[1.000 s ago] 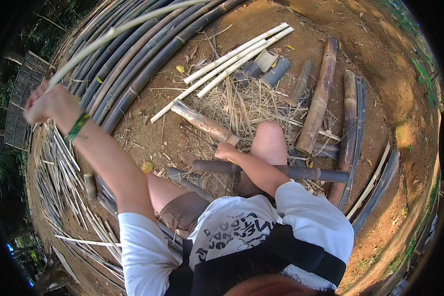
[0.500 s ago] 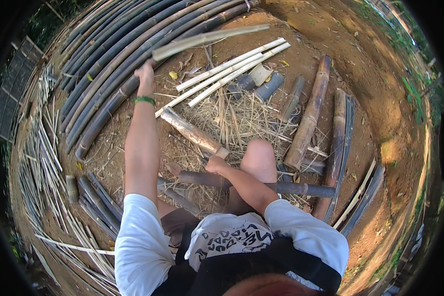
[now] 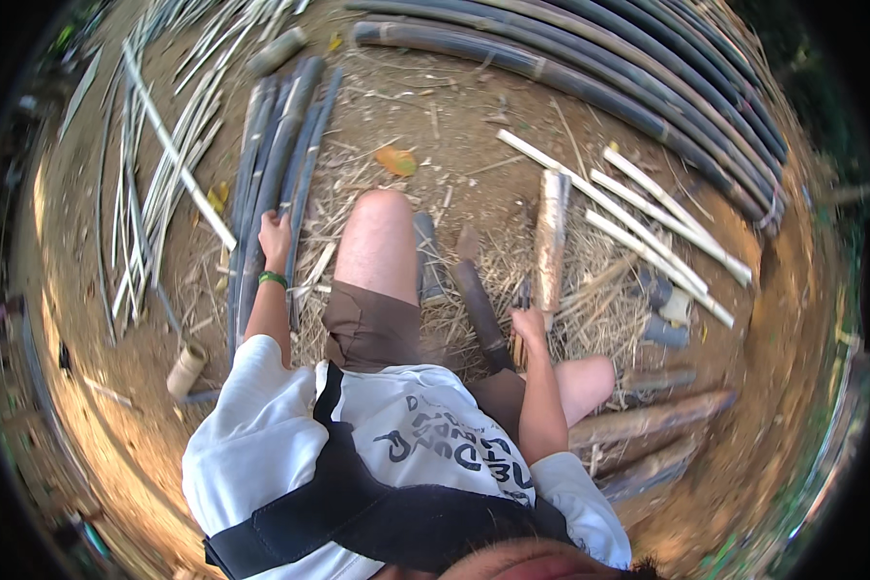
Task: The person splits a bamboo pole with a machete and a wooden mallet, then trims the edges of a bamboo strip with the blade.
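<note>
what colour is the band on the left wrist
Green; the wristband shows clearly in the head view, just below the left hand.

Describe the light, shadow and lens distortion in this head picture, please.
Head view: warm sunlight glares on the ground at lower left; the long bamboo poles bow with the fisheye rim; the corners are black; the left hand is sharp.

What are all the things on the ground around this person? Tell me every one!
Long bamboo poles: many, dark grey-green, stacked along the top right.
Split bamboo pieces: several, dark, under the left hand.
Thin strips: many, pale, scattered at left.
Pale split sticks: several, cream, right of centre.
Short log: one, tan, upright in front of the right hand.
Dry straw: a patch, yellow, on the dirt.
Left hand: rests on the split bamboo pieces.
Right hand: grips something dark; cannot tell what.
</note>
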A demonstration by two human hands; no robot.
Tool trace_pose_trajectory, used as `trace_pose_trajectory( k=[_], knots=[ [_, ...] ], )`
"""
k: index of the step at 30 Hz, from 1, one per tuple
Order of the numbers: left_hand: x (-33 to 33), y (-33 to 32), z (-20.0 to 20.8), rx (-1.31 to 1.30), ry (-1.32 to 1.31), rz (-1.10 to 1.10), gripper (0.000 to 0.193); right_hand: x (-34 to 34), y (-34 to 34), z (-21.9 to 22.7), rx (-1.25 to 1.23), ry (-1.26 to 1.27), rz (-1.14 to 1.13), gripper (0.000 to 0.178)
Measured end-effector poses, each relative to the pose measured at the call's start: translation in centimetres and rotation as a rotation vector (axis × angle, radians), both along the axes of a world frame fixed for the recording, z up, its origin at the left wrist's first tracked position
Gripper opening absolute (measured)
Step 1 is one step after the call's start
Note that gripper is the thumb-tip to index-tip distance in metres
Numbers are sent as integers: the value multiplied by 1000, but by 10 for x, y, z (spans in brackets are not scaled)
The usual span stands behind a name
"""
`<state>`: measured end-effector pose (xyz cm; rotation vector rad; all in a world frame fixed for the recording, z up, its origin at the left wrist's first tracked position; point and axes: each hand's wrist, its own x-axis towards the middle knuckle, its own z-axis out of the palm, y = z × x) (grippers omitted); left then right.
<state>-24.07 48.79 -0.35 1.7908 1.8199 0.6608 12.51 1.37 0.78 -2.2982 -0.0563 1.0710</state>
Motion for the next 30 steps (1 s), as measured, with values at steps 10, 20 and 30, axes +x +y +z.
trace_pose_trajectory(
  k=[10, 20, 30],
  knots=[
    [-208, -205, -72, -434, 366, 752, 102, -8, 17, 12, 16, 188, -198, 23],
    [-244, -161, -87, -401, -498, 1257, 103, -7, 17, 15, 42, 219, -253, 29],
    [-197, -102, -41, -214, -683, 1362, 86, -10, 41, 31, 74, 327, -280, 29]
  ],
)
